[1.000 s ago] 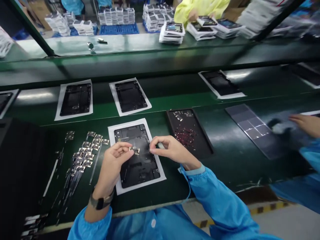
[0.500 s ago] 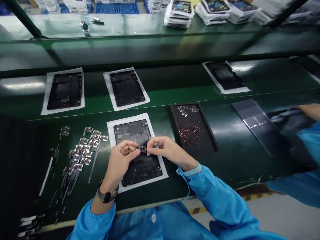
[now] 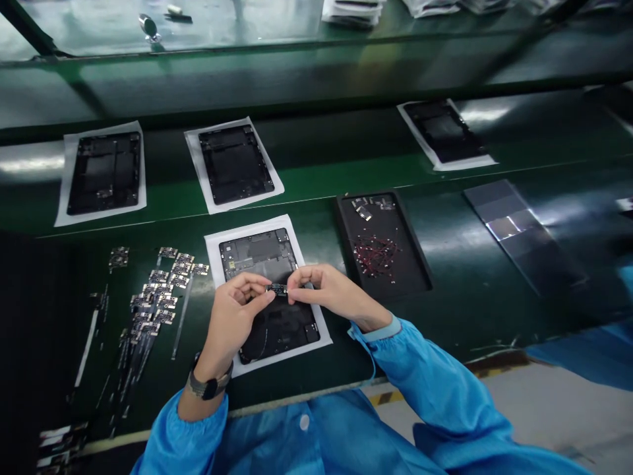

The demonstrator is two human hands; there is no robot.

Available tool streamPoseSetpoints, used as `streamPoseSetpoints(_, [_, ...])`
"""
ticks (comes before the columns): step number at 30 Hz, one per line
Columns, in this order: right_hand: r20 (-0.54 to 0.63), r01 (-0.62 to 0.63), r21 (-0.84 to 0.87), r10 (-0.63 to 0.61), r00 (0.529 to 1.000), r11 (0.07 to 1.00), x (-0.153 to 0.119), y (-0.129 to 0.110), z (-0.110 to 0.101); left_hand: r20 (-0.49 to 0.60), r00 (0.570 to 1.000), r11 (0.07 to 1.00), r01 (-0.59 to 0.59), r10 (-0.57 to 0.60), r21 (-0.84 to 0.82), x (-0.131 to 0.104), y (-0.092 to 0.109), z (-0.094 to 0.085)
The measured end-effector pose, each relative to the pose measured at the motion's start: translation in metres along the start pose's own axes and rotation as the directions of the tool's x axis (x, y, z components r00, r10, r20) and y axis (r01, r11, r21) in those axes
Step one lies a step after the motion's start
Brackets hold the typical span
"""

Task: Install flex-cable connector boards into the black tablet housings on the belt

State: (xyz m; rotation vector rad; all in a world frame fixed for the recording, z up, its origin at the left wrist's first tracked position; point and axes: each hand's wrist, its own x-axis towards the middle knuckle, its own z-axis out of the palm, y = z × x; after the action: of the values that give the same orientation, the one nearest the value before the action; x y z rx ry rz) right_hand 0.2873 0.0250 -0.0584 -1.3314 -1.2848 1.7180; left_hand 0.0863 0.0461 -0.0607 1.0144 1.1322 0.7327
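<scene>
Showing a small, dark, rectangular circuit board with pale end contacts (image 3: 277, 289) held above a black, flat, tablet-shaped housing (image 3: 260, 247), which lies on a white rectangular sheet (image 3: 213, 254) upon the green, glossy desk (image 3: 306, 211). The bare left hand (image 3: 235, 313) pinches the board's left end between thumb and fingers. The bare right hand (image 3: 329, 290) brings thumb and forefinger together at the opposite end; whether it grips the board itself or a part too small to make out cannot be told.

Handling (judged): the board is probably very light, stiff and rather fragile, its surface components easily damaged. It is best taken by its short ends or edges, with light fingertip pressure. Its smallness, more than any slipperiness, makes it easy to drop.

Counts: one board between the hands; one housing beneath them; three similar black housings on white sheets (image 3: 236, 163) along the far strip, with a dark fourth shape cut off at the right edge. One black, shallow, rectangular tray (image 3: 418, 270) holds tangled thin red wires (image 3: 376, 256), too intermingled to count. Overlapping circuit boards with narrow ribbon tails (image 3: 158, 290) number more than ten; exact counting fails.
</scene>
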Motion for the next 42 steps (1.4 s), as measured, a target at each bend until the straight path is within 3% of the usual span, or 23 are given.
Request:
streamPoseSetpoints(12, [-0.001,-0.008,-0.023,0.008,1.0,1.0,0.001,0.002,0.0,0.003,1.0,1.0,-0.026,0.026,0.016,0.0,-0.003,0.001])
streamPoseSetpoints(18, [0.049,-0.009,-0.065,0.012,0.999,0.998,0.002,0.006,-0.002,0.001,0.996,0.985,-0.086,0.087,0.15,0.0,-0.004,0.001])
streamPoseSetpoints(29, [-0.01,-0.045,-0.123,0.044,0.999,0.991,0.002,0.005,0.005,-0.015,0.992,0.947,-0.112,0.122,0.3,-0.005,-0.003,-0.001])
streamPoseSetpoints(37, [0.056,0.022,-0.096,-0.016,0.998,0.995,0.001,0.008,-0.003,0.026,1.0,0.993,0.01,-0.013,0.12,-0.001,-0.001,-0.003])
streamPoseSetpoints(42, [0.03,0.019,-0.139,-0.015,0.999,0.99,0.001,0.01,-0.002,-0.01,1.0,0.986,-0.018,0.02,0.167,-0.001,0.0,-0.001])
